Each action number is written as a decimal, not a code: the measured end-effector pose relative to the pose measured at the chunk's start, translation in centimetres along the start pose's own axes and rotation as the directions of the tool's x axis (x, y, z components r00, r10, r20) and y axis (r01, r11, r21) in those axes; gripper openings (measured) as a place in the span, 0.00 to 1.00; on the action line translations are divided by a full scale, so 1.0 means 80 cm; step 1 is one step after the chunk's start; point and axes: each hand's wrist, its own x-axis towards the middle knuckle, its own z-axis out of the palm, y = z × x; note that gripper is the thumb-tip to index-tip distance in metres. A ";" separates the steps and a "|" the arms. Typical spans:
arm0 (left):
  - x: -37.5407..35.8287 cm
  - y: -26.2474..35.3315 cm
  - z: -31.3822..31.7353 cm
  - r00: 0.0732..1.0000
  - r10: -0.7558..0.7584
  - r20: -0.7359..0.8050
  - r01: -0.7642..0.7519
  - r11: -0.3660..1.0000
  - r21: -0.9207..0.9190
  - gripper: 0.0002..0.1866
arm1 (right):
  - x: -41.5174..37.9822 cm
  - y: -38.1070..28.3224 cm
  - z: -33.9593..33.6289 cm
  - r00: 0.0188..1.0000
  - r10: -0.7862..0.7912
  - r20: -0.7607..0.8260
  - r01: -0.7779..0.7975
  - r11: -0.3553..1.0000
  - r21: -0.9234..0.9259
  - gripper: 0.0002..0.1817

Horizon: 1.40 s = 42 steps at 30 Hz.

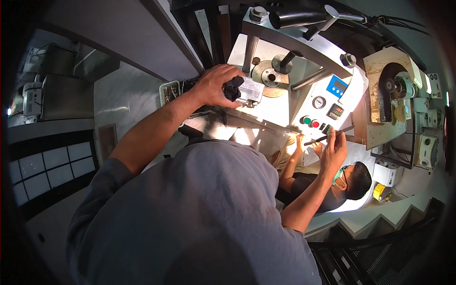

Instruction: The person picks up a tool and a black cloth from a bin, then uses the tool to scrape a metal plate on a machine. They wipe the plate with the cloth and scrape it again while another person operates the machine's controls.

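Note:
My left hand [217,85] is closed around the near end of a silver metal block [251,90], with a crumpled-looking black piece [232,89] between thumb and fingers. The block sits at the front of a white press bed, beside a round metal plate [267,77]. My right hand [334,148] is raised in front of the press's control panel [327,102], its fingers pinched on a thin dark stick-like tool [315,141]. The tool lies just below the green button [307,120] and red button [315,124] in this view.
Steel pillars and a thick top plate [299,35] frame the press. A masked person [318,187] sits close to my right arm. A small tray [169,93] stands left of my left hand. A grinder-like machine [394,88] is at right, with stairs [375,223] below.

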 end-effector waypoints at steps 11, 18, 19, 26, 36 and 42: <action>0.001 0.001 -0.001 1.000 0.004 -0.001 -0.004 1.000 0.000 0.34 | 0.000 -0.003 0.001 1.000 0.024 -0.001 -0.024 0.997 -0.072 0.20; 0.000 -0.002 0.000 1.000 0.011 -0.003 -0.012 1.000 -0.007 0.34 | 0.000 -0.008 0.002 0.999 0.045 -0.012 -0.046 0.996 -0.072 0.20; 0.000 -0.002 0.000 1.000 0.014 -0.007 -0.014 1.000 -0.004 0.34 | 0.000 -0.008 0.002 0.999 0.043 -0.013 -0.044 0.997 -0.064 0.19; 0.000 0.000 -0.001 1.000 0.015 -0.008 -0.015 1.000 -0.003 0.35 | 0.002 -0.006 0.002 0.999 0.028 -0.020 -0.029 0.998 -0.047 0.18; 0.000 -0.001 0.000 0.999 0.027 -0.017 -0.027 1.000 -0.005 0.35 | 0.002 0.000 0.001 0.999 0.045 -0.020 -0.047 0.994 -0.099 0.21; 0.000 -0.001 0.000 1.000 0.026 -0.007 -0.026 1.000 0.001 0.35 | 0.002 0.000 0.000 0.999 0.035 -0.017 -0.036 0.993 -0.108 0.20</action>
